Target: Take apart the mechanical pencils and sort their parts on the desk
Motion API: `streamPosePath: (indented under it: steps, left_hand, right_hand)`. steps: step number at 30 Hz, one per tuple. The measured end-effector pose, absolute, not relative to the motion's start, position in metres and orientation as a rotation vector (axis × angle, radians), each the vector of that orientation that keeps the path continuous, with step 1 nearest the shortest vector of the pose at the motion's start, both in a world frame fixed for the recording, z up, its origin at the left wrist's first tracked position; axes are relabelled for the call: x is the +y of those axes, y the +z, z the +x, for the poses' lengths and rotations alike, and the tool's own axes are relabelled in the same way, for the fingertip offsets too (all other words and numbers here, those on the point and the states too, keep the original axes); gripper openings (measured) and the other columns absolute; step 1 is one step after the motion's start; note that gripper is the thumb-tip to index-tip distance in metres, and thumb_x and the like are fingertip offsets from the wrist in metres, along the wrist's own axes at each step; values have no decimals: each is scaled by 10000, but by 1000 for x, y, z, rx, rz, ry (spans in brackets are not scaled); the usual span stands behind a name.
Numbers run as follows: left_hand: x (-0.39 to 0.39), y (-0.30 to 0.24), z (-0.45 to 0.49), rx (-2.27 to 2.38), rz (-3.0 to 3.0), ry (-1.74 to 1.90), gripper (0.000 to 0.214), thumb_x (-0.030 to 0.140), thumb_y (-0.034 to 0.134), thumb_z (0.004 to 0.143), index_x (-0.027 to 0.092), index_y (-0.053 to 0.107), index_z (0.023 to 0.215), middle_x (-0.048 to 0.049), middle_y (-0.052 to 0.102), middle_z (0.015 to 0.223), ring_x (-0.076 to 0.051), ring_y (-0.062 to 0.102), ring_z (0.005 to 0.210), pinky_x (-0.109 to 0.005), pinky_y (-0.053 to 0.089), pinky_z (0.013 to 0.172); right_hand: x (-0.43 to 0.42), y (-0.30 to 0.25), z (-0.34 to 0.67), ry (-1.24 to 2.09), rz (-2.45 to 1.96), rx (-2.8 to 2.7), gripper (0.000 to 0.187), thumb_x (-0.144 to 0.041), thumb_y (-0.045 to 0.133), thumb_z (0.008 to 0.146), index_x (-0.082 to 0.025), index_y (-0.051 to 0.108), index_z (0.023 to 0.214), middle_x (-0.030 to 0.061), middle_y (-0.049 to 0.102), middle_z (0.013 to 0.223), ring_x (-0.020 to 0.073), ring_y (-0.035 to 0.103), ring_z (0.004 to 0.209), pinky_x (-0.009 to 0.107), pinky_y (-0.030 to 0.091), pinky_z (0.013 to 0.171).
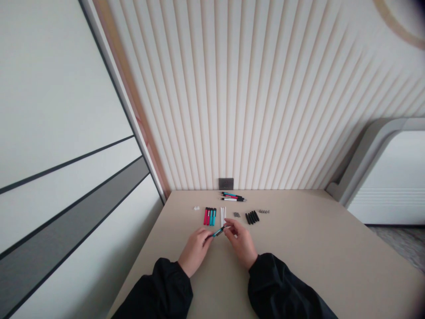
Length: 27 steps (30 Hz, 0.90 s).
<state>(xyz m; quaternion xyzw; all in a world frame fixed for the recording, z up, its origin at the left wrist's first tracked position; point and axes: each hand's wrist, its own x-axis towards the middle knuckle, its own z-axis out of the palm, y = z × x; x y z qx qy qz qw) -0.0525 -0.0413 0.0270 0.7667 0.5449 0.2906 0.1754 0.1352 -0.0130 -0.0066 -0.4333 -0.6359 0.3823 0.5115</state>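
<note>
A teal pen barrel [218, 232] with a black clip end is tilted up to the right above the table, between my two hands. My left hand [197, 248] is closed around its lower end. At the barrel's black end, my right hand [241, 241] is pinched; a small pale bit shows by its fingertips, too small to name. Just beyond the hands lie several red and teal pen barrels [210, 216] in a row. Beside them are thin white refills [222, 214], partly hidden by my right fingers. Several black grips [253, 217] lie to the right.
Small white pieces [196, 208] lie at the left, small grey springs [237, 215] near the middle, and metallic tips [264, 212] at the right. Several assembled pens [233, 197] lie at the back of the beige table [292, 248], before a ribbed wall with a dark socket [226, 184].
</note>
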Motion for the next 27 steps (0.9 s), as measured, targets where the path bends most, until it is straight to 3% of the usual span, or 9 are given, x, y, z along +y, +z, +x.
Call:
streamPosePath:
  steps: [2,5,14,27]
  left_hand:
    - [-35,25,-63,1654,2097,889,214,257,476,892,205,678,942,-55,687,888,-189,640,810,-284,481,741]
    - [-16,22,-81,1924,1999,869,209,251,494,877,161,683,865,-66,698,817,-179,635,728,-272,465,690]
    - [22,13,-80,2143,2028,713,185,245,533,858,154,681,793,-67,685,766,-174,622,717,-260,403,689]
    - [24,5,-76,2141,2118,694,173,261,532,847,165,661,784,-60,650,748,-197,606,737,-281,399,707]
  right_hand:
    - [-16,-2,139,849,-1080,-1549,309,-344,520,882,-178,614,1126,81,664,963,147,608,671,272,523,633]
    - [-23,3,144,759,-1096,-1632,276,-322,466,904,-189,639,1072,76,650,953,135,587,642,235,494,553]
    - [-35,5,139,713,-1007,-1827,231,-188,442,905,-217,664,962,47,647,922,151,627,804,239,496,736]
    - [-37,6,139,723,-1037,-1893,224,-147,455,891,-216,662,943,38,650,904,151,634,797,240,487,742]
